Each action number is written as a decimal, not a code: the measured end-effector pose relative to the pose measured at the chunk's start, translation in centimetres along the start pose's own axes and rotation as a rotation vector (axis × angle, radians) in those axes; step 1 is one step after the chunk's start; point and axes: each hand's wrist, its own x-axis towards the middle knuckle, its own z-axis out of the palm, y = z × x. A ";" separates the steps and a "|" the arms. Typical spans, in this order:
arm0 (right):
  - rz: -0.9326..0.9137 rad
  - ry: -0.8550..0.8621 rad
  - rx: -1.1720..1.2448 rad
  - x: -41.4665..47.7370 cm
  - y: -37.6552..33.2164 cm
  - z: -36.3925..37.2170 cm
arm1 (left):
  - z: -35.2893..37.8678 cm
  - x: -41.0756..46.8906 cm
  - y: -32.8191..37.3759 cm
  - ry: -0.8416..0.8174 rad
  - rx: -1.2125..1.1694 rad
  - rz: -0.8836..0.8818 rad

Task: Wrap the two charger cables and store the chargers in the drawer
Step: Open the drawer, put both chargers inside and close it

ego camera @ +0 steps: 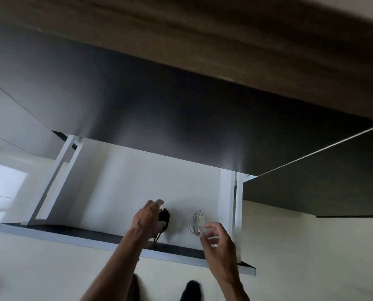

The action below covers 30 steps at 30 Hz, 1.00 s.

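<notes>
Now: both chargers are inside the open drawer (pixel 124 181), so I judge the storing step nearly done; only letting go and shutting the drawer seem left.

Drawer: pulled out from under the dark cabinet front (pixel 159 105), its white floor bare except for the two chargers, which sit toward the near edge at about 6 o'clock of the floor.

Drawer front: the dark-topped panel (pixel 72 234) runs along the near side, and both forearms cross over it to reach in.

Black charger: the black charger (pixel 164 218) lies left of centre, with a loose end of its cord trailing toward 6 o'clock over the drawer front.

Left hand: the left hand (pixel 147 218) rests on the black charger from its 9 o'clock side, fingers spread and curled over it; whether it is pinching it or only touching I cannot tell.

White charger: the white charger (pixel 197 221) lies at 3 o'clock of the black one, apart from it, cable coiled in a neat loop with the plug on top.

Right hand: the right hand (pixel 216 237) hovers at 5 o'clock of the white coil, fingers loosely parted; its fingertips blur against the plug, so contact is unclear.

Why so: likely set side by side and apart so the coils do not tangle.

Risk: the trailing black cord could catch when the drawer shuts.
</notes>
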 end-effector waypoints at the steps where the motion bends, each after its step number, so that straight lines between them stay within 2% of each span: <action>1: 0.000 0.008 0.023 -0.7 -0.4 -0.2 | -0.7 -0.8 -0.3 0.029 -0.048 -0.015; 4: 0.005 -0.005 0.035 -2.7 -0.8 -0.9 | -2.9 -4.0 -1.0 0.182 -0.290 -0.068; 6: 0.040 -0.042 0.007 -3.7 -0.7 -1.0 | -4.3 -6.9 -1.2 0.284 -0.369 -0.129; 8: 0.098 -0.089 -0.022 -4.3 -0.3 -1.1 | -4.5 -9.2 -2.2 0.260 -0.398 -0.226; 11: 0.281 -0.225 -0.090 -5.5 0.3 -1.3 | -2.3 -10.5 -6.6 0.050 -0.463 -0.545; 13: 0.388 -0.288 -0.110 -5.8 0.4 -1.5 | -1.1 -10.6 -8.1 0.049 -0.603 -0.707; 15: 0.490 -0.289 0.130 -5.9 0.0 -1.7 | -2.6 -12.0 -5.1 0.138 -0.837 -0.771; 17: 0.586 -0.285 0.409 -5.6 -0.5 -1.8 | -3.4 -12.5 -2.5 0.199 -1.191 -0.779; 20: 0.665 -0.236 0.616 -5.6 -1.4 -2.1 | -3.9 -11.9 -1.3 0.314 -1.565 -0.747; 22: 0.705 -0.188 0.745 -5.2 -1.7 -2.2 | -4.0 -11.1 -0.5 0.386 -1.685 -0.743; 26: 0.707 -0.092 0.953 -3.4 -3.0 -2.0 | -5.3 -9.2 1.0 0.426 -1.772 -0.671; 30: 0.679 -0.094 1.450 -0.3 -5.4 -2.6 | -6.7 -6.0 1.5 0.442 -1.843 -0.588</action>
